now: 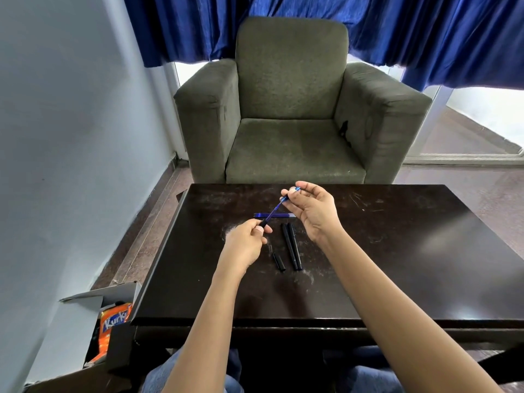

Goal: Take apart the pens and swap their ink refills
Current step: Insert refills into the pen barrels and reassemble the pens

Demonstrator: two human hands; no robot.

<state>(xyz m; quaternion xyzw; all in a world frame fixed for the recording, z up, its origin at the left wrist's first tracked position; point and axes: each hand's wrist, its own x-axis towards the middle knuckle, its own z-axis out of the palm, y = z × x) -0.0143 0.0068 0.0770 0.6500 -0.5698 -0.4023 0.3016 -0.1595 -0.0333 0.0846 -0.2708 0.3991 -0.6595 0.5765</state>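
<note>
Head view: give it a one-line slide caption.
Both hands, left hand and right hand, pull a blue refill from a pen above the dark table.

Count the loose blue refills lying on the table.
3, as far as I can tell: side by side on the table beyond the hands, as blue refills; the held pen crosses them.

Daylight enters from the window [198,70] behind the armchair [292,109], below the hem of the blue curtain [425,29]; the glass is blown out to white there and again right of the armchair. The dark table [397,251] in front of the armchair carries a soft pale glare patch on its right half, and the light picks out dust and scratches on it. Shadows are weak and diffuse. Focus is fairly sharp at centre. Wide-angle distortion bends the wall [71,137] left of the armchair and bows the curtain.
</note>
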